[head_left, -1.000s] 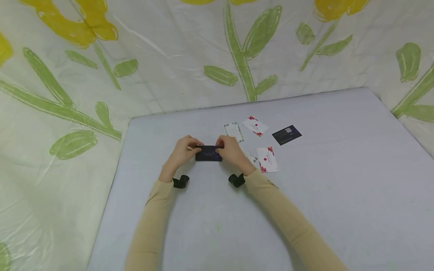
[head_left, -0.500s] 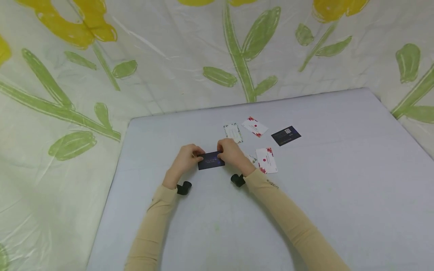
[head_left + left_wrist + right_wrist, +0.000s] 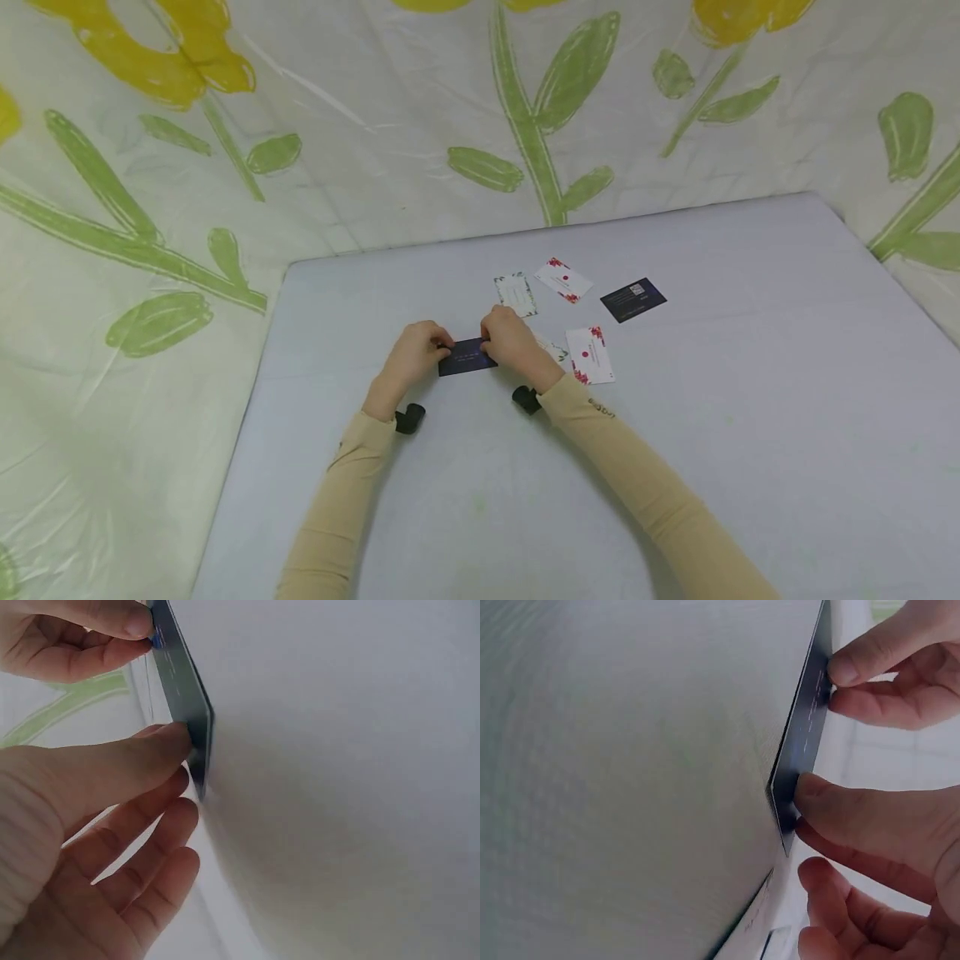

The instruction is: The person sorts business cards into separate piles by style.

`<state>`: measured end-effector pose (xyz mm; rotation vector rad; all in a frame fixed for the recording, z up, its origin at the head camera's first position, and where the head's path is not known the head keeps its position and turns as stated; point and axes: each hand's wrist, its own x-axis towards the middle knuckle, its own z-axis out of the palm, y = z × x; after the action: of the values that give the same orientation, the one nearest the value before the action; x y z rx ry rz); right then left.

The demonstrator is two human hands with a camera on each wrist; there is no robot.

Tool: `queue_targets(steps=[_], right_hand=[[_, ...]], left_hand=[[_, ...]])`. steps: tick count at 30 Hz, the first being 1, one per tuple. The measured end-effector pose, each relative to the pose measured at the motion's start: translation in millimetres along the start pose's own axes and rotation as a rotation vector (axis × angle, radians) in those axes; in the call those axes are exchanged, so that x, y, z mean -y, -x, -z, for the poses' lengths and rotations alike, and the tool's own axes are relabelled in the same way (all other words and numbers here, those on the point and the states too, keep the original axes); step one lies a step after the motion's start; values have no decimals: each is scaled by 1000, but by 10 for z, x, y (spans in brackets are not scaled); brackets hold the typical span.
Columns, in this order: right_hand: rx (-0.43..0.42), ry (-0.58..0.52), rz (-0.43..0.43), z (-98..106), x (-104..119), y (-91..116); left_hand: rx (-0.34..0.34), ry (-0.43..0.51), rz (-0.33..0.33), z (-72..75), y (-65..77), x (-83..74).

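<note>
A dark business card (image 3: 467, 357) with small light print is at the middle left of the table, low over the cloth. My left hand (image 3: 412, 357) pinches its left end, thumb on the printed face. At the other end my right hand (image 3: 516, 343) pinches it the same way. In the left wrist view the card (image 3: 184, 686) shows edge-on, with the left thumb (image 3: 142, 761) pressed near its corner. The right wrist view has the right thumb (image 3: 855, 810) on the card's (image 3: 804, 742) near end; the fingertips behind are partly hidden.
Beyond and beside the right hand lie a green-leaf white card (image 3: 517, 294), two red-flowered white cards (image 3: 564, 280) and another dark card (image 3: 633, 300). One more leaf-patterned card (image 3: 555, 348) is partly covered by the right hand. A flower-printed curtain (image 3: 375, 125) hangs behind the table.
Both hands have brought the dark card slightly nearer to me, and it has turned a little, its right end now farther away. Over the last half second it has hardly moved.
</note>
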<state>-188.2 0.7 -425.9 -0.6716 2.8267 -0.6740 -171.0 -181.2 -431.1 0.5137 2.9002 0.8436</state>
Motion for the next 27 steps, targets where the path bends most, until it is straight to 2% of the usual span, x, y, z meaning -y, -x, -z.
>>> queue_targets(steps=[2,6,9,12,16,21,24,27], right_hand=[[2,4,18,19,-7,13],[-31,-129,27,165,-123,76],[-113,-246,51,416,-336,153],[-199,-279,107,716,-639,247],[-235,-237,124,1005,-1119,421],[-228,-157,85,1151,-1626,630],[-193,-103,38,1168,-1835,720],[-111,-60,-13,1143,-1972,759]], left_hand=[[8,-36,-4,13,4,-47],[10,-89,-21,32,-5,-189],[-20,-72,-47,-17,-67,-341],[-56,-21,-81,-141,-182,-549],[-66,39,-127,-384,-398,-914],[-50,58,-133,-688,-722,-1375],[-16,-25,-119,-829,-911,-1603],[28,-157,-96,-963,-1069,-1747]])
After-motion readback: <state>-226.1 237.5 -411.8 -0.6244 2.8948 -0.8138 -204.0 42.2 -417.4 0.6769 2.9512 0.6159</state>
